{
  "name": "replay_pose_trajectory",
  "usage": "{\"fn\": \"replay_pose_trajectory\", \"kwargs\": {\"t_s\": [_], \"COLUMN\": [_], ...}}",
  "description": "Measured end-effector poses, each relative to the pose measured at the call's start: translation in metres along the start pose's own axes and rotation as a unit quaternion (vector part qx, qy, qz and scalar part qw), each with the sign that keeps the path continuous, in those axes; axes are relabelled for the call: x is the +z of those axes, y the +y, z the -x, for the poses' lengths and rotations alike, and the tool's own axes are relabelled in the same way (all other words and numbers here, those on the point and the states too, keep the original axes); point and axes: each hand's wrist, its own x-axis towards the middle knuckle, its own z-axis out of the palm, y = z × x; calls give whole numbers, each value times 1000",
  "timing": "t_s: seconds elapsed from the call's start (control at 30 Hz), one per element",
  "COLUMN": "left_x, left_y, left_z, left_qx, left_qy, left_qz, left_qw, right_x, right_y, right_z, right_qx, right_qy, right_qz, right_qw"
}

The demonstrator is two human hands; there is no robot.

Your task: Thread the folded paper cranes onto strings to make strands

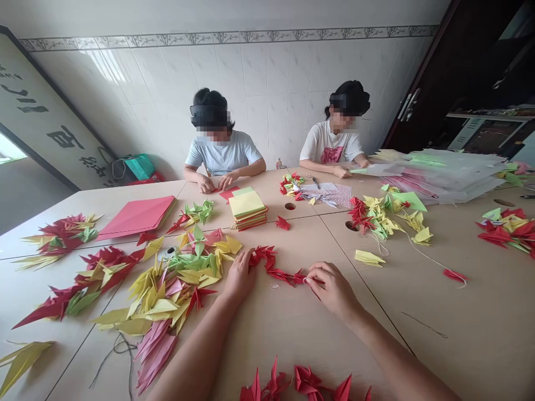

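Observation:
A curved string of red folded paper cranes (281,273) lies on the table between my two hands. At its far left end, my left hand (241,274) is closed round some of the cranes, its fingertips partly hidden. My right hand (330,287) pinches the other end, where a bit of pale string shows at the fingertips. A small paper clip (275,286) rests just below the red string. Beside my left forearm spreads a heap of yellow, green and pink cranes (167,289). More red cranes (307,384) lie near the front edge.
Two people sit across the table (359,334). Stacked square paper (247,207) and large red sheets (136,217) lie toward the far side. Plastic-wrapped paper (451,172) is piled at the right. A strung crane cluster (378,214) and a dark wire (424,324) lie right of my hands.

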Motion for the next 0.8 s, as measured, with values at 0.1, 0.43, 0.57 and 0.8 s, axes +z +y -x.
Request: {"fn": "replay_pose_trajectory", "kwargs": {"t_s": [0.1,0.43,0.57,0.8], "left_x": [-1,-4,-10,-2], "left_y": [0,-2,11,32], "left_z": [0,-4,-1,5], "left_qx": [3,-7,32,123], "left_qy": [2,-6,-35,-105], "left_qz": [6,40,67,93], "left_qw": [1000,999,997,982], "right_x": [-18,-68,-68,-57], "right_y": [4,0,-5,-28], "right_z": [-2,10,17,11], "right_qx": [58,267,289,286], "right_qy": [21,80,69,31], "right_qz": [-63,-412,-459,-501], "right_qw": [996,868,837,816]}}
